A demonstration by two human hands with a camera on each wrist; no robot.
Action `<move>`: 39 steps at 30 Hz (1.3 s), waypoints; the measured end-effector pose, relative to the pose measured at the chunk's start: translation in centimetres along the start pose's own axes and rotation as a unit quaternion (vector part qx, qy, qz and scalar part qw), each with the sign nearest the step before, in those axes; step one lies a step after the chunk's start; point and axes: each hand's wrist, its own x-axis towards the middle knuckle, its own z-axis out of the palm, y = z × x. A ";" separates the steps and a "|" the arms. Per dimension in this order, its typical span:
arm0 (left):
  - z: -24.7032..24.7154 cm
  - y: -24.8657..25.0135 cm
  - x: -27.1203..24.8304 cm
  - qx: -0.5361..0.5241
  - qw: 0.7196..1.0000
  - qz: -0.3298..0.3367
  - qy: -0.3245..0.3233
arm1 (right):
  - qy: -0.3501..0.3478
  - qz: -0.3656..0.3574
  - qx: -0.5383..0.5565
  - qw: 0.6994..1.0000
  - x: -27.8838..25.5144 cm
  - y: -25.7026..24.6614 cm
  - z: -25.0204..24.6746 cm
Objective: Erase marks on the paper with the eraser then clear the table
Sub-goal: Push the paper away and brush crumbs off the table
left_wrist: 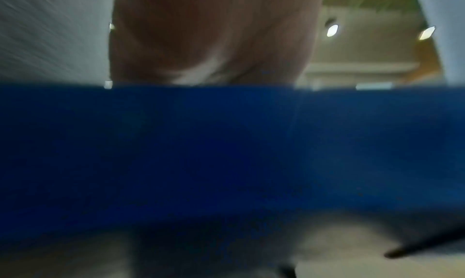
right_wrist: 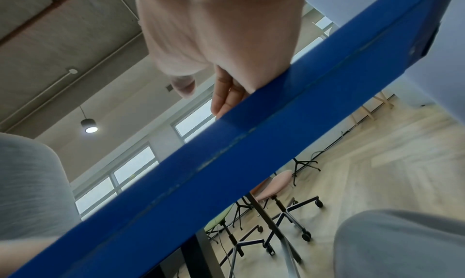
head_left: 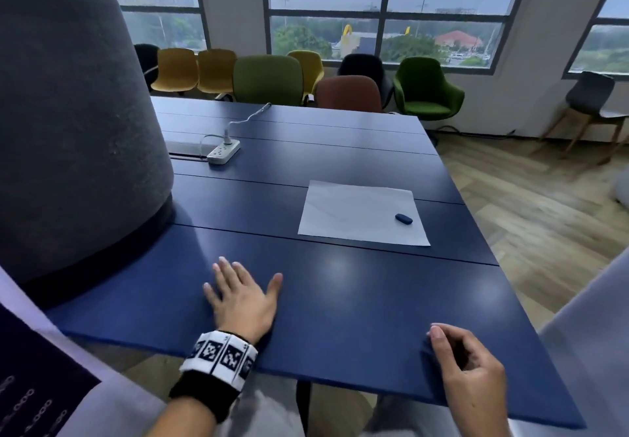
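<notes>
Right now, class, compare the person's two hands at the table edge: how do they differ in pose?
The left hand lies flat, palm down, fingers spread on the blue table; the right hand rests at the near edge with fingers loosely curled. The left hand sits further onto the table than the right hand. Both hold nothing; the eraser lies on the paper.

Left wrist view blurred. Marks on paper (head_left: pixel 360 213) too faint to tell. Right hand (head_left: pixel 471 373) cut by frame edge.
</notes>
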 end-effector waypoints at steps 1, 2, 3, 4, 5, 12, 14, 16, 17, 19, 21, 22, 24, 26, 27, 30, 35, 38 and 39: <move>-0.3 -1.2 0.5 0.011 0.999 -0.027 -0.014 | -0.005 0.006 0.006 1.000 0.0 -0.1 0.0; -0.3 -1.4 0.7 0.026 0.999 -0.031 -0.031 | -0.007 0.013 0.011 1.000 0.0 -0.3 0.0; -0.2 -0.7 0.7 0.035 0.998 -0.018 -0.045 | -0.009 0.012 0.008 1.000 0.0 -0.2 0.0; 0.1 0.8 0.3 0.044 0.997 0.006 -0.059 | -0.006 0.010 0.007 1.000 0.0 -0.2 0.1; 0.4 2.7 -0.6 0.057 0.995 0.036 -0.077 | -0.006 0.010 0.008 1.000 0.0 -0.2 0.1; 2.9 13.6 -7.0 0.037 0.924 0.307 -0.224 | 0.013 0.002 0.030 0.999 0.0 -0.5 -0.3; 1.6 13.6 -7.5 0.047 0.914 0.316 -0.251 | 0.014 0.000 0.044 0.999 0.1 -0.8 -0.5; 0.2 11.7 -6.3 0.077 0.929 0.293 -0.213 | 0.013 0.015 0.056 0.998 0.1 -0.9 -0.6; -0.4 10.4 -5.1 0.094 0.941 0.269 -0.184 | 0.011 0.023 0.062 0.998 0.0 -1.0 -0.7; -1.7 7.6 -1.8 0.130 0.961 0.208 -0.132 | 0.005 0.033 0.071 0.997 -0.1 -1.1 -0.6; -2.3 5.7 1.1 0.163 0.968 0.166 -0.096 | 0.002 0.036 0.074 0.997 -0.3 -1.3 -0.7; -2.1 5.3 2.1 0.173 0.967 0.162 -0.088 | 0.002 0.035 0.076 0.997 -0.4 -1.3 -0.6; -1.1 5.9 2.8 0.165 0.965 0.180 -0.095 | 0.004 0.030 0.077 0.997 -0.4 -1.3 -0.5; 0.7 8.4 1.8 0.145 0.959 0.217 -0.107 | 0.006 0.028 0.079 0.996 -0.3 -1.3 -0.5; 1.7 10.2 0.8 0.141 0.953 0.243 -0.112 | 0.009 0.028 0.080 0.996 -0.3 -1.2 -0.6; 4.2 15.4 -2.6 0.136 0.922 0.329 -0.152 | 0.008 0.025 0.081 0.996 -0.3 -1.4 -0.6; 3.7 18.6 -4.0 0.125 0.891 0.393 -0.192 | 0.038 0.035 0.135 0.989 -0.1 -1.7 -1.0; 1.9 16.2 -0.3 0.114 0.936 0.297 -0.152 | 0.034 0.051 0.145 0.988 -0.4 -1.6 -1.0; 1.4 15.3 0.8 0.119 0.948 0.260 -0.142 | 0.030 0.055 0.147 0.987 -0.4 -1.5 -1.0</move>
